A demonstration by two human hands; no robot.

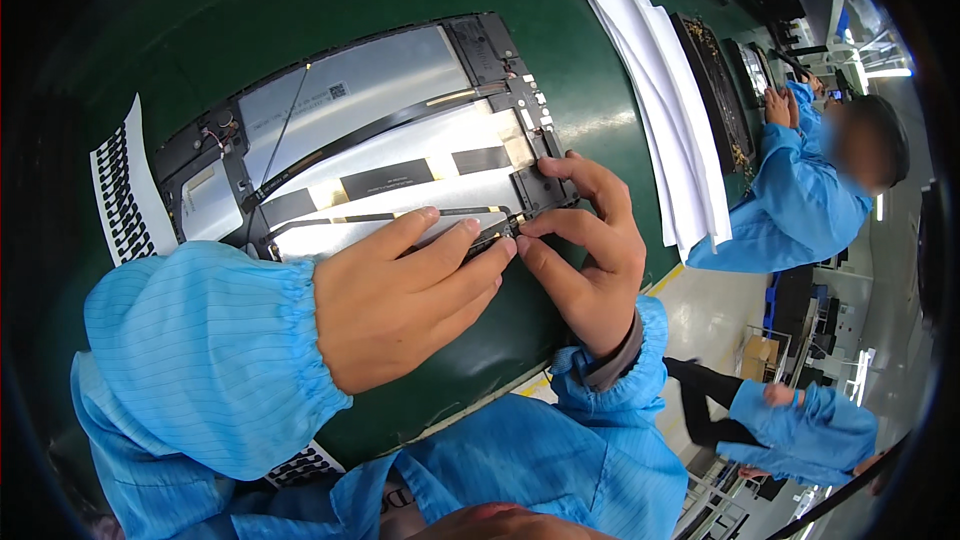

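The electronic device (380,130) lies on the table (570,60), between a sheet (130,185) at left and stacked papers (660,100) at right. The left hand (410,290) is over its near edge, the right hand (590,250) at its near right corner.

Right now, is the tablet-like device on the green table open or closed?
Open: the device shows bare silver panels and a black ribbon cable.

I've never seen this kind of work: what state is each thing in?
Device: opened, silver panels exposed, lying on the table
Black strap: stretched across the device
Left hand: fingers outstretched over the device's near edge, thumb hidden
Right hand: fingers bent at the near right corner, grip unclear
White papers: loosely stacked
Black-patterned sheet: slightly curved
Table: green, in use
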